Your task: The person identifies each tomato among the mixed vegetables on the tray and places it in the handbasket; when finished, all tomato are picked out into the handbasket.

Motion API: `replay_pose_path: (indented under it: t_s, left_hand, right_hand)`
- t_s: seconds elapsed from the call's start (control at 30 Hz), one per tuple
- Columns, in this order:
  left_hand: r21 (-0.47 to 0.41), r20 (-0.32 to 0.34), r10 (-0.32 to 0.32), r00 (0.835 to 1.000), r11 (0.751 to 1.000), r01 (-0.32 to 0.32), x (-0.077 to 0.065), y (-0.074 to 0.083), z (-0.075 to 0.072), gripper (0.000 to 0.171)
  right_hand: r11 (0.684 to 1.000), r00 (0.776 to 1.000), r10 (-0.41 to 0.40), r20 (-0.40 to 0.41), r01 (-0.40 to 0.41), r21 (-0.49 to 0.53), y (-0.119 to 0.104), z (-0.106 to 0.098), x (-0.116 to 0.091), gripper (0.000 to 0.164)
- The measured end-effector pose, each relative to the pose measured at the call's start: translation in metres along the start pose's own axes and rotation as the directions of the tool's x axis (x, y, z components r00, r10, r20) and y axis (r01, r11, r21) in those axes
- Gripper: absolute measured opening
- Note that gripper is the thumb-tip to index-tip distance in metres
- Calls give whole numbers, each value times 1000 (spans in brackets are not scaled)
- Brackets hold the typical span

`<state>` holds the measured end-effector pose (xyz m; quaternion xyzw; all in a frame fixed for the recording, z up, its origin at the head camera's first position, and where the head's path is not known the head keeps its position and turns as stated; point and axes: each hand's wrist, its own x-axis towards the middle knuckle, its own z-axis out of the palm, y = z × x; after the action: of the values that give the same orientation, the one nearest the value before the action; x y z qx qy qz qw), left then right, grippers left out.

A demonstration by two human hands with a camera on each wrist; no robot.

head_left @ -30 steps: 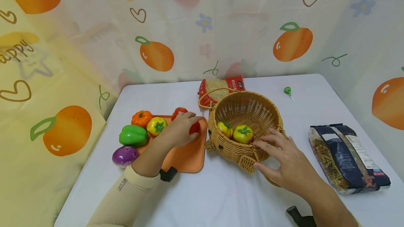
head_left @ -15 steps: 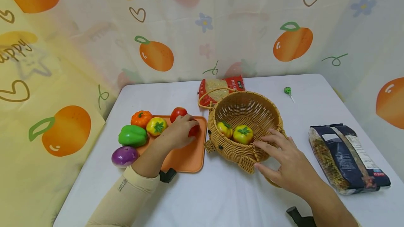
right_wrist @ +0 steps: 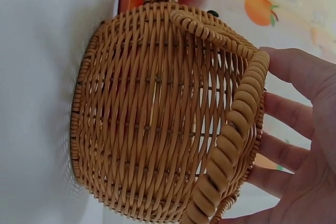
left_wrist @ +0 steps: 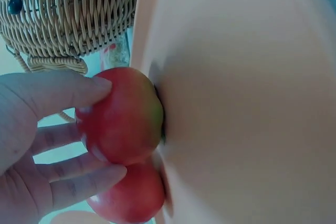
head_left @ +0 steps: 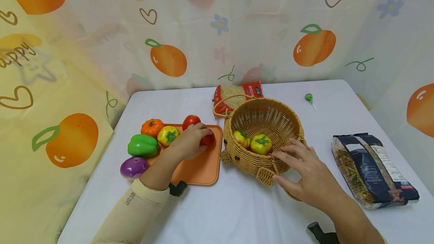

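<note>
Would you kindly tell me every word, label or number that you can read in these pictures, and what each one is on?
"happy": backdrop, upper left of centre in the head view.
"appy": backdrop's left side, its start cut off.
Top right of backdrop: lettering cut by the picture's edge, only partly legible.
Red packet: print too small to read.
Dark blue packet: label print too small.
Left sleeve: small lettering, not surely readable.
</note>
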<state>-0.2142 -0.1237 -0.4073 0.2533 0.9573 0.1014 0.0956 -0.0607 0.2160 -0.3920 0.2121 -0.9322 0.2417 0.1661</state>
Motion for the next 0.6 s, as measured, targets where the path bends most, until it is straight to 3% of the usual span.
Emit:
replay_pose_path:
  t_s: [0.33, 0.6]
  left_hand:
    - [-109, -76, 18, 997, 994, -26, -8, -5, 1, 48]
    - [-246, -199, -19, 980, 969, -31, -18, -2, -8, 54]
  right_hand:
    - [1000, 1000, 16, 12, -16, -9, -1, 0, 0, 56]
    - [1000, 1000, 14, 12, -14, -7, 0, 0, 0, 56]
